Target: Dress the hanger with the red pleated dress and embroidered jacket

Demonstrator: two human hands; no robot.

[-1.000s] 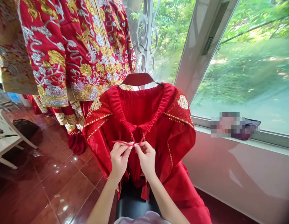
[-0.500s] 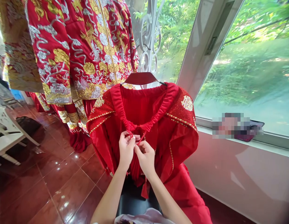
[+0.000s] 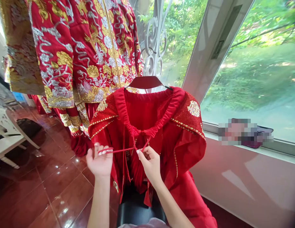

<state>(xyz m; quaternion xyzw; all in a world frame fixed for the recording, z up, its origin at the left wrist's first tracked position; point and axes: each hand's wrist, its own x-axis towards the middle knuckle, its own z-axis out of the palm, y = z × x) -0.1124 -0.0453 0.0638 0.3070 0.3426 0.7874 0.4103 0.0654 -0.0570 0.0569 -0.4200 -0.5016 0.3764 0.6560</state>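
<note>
A red garment [image 3: 159, 126] with a ruffled neckline and gold trim hangs on a dark red hanger [image 3: 145, 82] in front of me. Thin red drawstrings [image 3: 121, 150] come out at the gathered front of the neckline. My left hand [image 3: 99, 160] is closed on one string and holds it taut out to the left. My right hand [image 3: 148, 162] pinches the other string just below the gathered point.
A red robe with heavy gold and silver embroidery [image 3: 78, 47] hangs at the upper left. A window sill [image 3: 276, 155] with a blurred item runs along the right. A white table [image 3: 7, 139] stands left on the glossy red tile floor [image 3: 47, 190]. A black stool [image 3: 138, 209] is below.
My left hand has drawn away to the left, pulling a string taut; half a second ago both hands were together at the gathered neckline. The right hand has stayed nearly in place.
</note>
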